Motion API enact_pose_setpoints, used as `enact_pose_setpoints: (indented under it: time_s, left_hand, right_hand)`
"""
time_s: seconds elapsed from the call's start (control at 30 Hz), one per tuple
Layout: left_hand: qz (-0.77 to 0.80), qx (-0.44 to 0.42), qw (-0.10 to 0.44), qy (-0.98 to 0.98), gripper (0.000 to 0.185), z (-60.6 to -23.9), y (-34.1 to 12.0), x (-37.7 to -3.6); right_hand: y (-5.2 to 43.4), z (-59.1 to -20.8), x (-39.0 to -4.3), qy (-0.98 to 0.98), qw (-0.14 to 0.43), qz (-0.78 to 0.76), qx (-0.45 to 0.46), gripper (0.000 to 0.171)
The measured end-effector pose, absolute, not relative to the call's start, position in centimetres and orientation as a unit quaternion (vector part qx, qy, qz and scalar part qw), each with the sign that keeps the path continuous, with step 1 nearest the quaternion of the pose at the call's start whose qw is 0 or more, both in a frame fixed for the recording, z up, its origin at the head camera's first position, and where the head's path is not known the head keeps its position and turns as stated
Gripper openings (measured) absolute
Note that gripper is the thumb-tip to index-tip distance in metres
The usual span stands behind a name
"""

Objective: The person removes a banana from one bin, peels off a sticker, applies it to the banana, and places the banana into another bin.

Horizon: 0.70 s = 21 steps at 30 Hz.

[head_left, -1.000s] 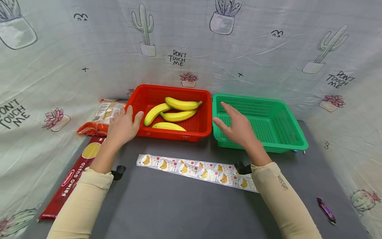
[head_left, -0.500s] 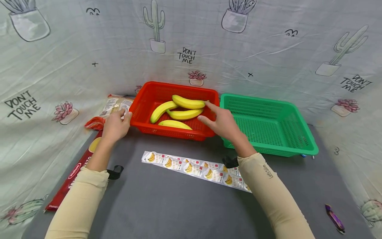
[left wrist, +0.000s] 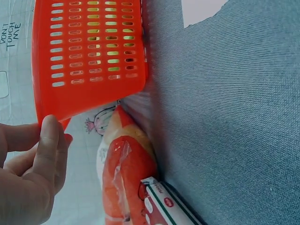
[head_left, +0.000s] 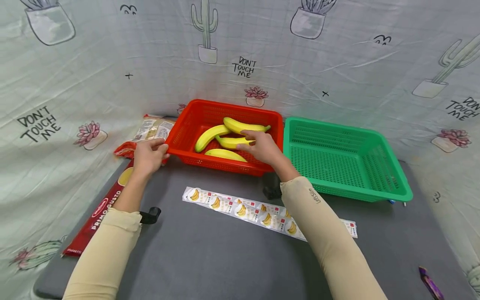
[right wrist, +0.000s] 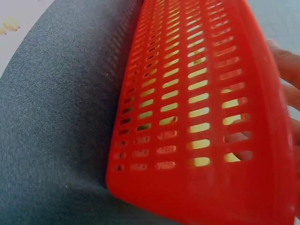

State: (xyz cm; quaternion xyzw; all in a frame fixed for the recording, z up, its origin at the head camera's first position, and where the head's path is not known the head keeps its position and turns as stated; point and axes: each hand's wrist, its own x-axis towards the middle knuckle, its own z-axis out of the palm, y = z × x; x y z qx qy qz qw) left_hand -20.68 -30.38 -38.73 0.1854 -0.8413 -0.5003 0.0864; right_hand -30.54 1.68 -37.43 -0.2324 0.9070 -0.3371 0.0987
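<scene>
A red basket (head_left: 225, 167) stands at the back of the grey mat and holds several yellow bananas. My left hand (head_left: 154, 149) pinches its near left corner; in the left wrist view the thumb (left wrist: 50, 137) lies on the rim of the red basket (left wrist: 89, 47). My right hand (head_left: 252, 141) reaches over the front wall, thumb and index finger closing on the right end of the middle banana (head_left: 226, 143). In the right wrist view its fingers (right wrist: 287, 65) show only behind the red basket's (right wrist: 197, 93) slotted wall.
An empty green basket (head_left: 337, 192) sits just right of the red one. A strip of banana stickers (head_left: 232, 206) lies in front. A red spaghetti packet (head_left: 106, 204) and a bag (head_left: 150, 131) lie at left, a purple candy (head_left: 431, 285) at the near right. Patterned cloth hangs behind.
My right hand moved left from above the green basket into the red one and onto a banana. My left hand shifted from beside the red basket to pinch its corner.
</scene>
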Motion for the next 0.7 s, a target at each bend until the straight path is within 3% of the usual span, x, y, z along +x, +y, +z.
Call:
enact_pose_setpoints:
  time_s: [0.7]
  left_hand:
    - [-0.592, 0.214, 0.097, -0.771, 0.044, -39.5, -30.6, -20.9]
  right_hand:
    - [0.5, -40.6, -34.3, 0.867, 0.256, -0.391, -0.173, 0.043]
